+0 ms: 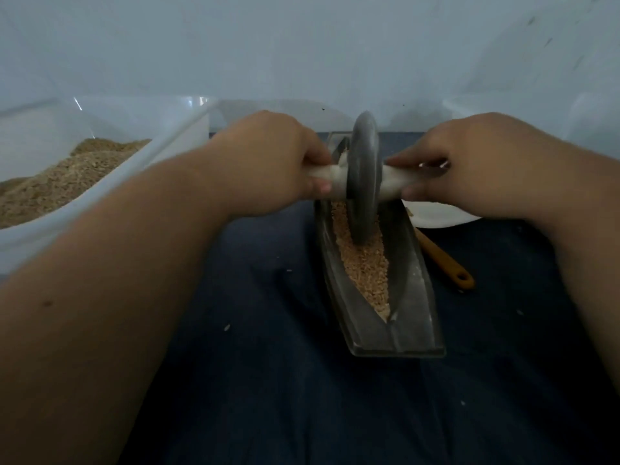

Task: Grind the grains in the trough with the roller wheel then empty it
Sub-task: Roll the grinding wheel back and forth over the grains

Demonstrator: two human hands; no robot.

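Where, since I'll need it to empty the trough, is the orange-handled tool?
Head view: the orange-handled tool lies on the dark cloth just right of the trough, its far end by the white dish.

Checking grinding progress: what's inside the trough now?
Tan grains line the trough, with the roller wheel standing in them. What lies under the wheel and at the far end is hidden.

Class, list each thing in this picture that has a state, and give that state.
roller wheel: upright, standing in the grains.
trough: lying flat, grains inside, not emptied.
left hand: grips the wheel's left handle.
right hand: grips the right handle.
clear tub: partly filled with tan grain.
orange-handled tool: lying beside the trough, unheld.
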